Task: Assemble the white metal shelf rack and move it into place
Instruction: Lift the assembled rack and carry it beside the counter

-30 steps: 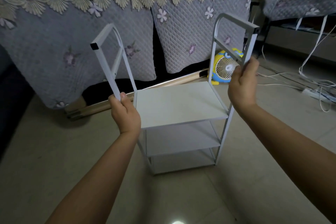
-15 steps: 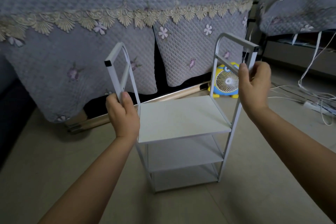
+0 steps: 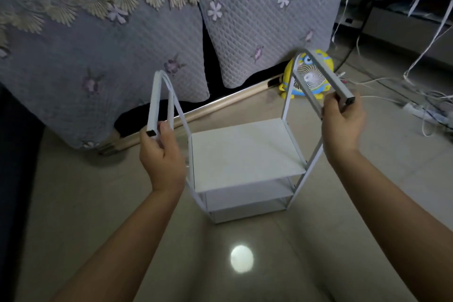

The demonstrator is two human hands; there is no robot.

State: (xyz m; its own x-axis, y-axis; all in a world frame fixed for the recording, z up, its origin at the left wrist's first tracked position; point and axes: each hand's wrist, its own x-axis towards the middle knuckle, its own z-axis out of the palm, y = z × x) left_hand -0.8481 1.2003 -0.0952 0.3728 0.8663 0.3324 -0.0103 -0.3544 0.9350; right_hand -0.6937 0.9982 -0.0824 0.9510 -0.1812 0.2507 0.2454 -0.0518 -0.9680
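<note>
**Rack held by both side frames, hanging between my hands**

My left grip (image 3: 163,154) is clenched round the near upright of the left side frame (image 3: 157,100), just under its black-capped corner. My right grip (image 3: 342,125) is wrapped the same way round the right side frame (image 3: 318,76), fingers curled beneath that frame's capped end. Neither hand is free.

The rack (image 3: 245,149) lies between the two grips and below them. From the left grip its top shelf (image 3: 245,154) sits at 3 o'clock; from the right grip it sits at about 8 o'clock. Its long axis runs upright, from the looped frame tops down past two lower shelves to the feet near the floor (image 3: 98,203). I cannot tell whether the feet touch the tiles or hang just clear. The shelves look seated in both frames, so I judge the assembling done and the carrying in hand.

Both hands are equally near, one per side, so the load is shared. The right sits a little higher, and the rack looks slightly tilted. Any move will want the two grips travelling together to keep the frames from racking.

Further out, a yellow fan (image 3: 326,61) stands at 1 o'clock, just behind the right frame. A quilted cover (image 3: 122,44) fills 10 to 12 o'clock, and cables (image 3: 416,108) trail at 3 o'clock, worth avoiding.
</note>
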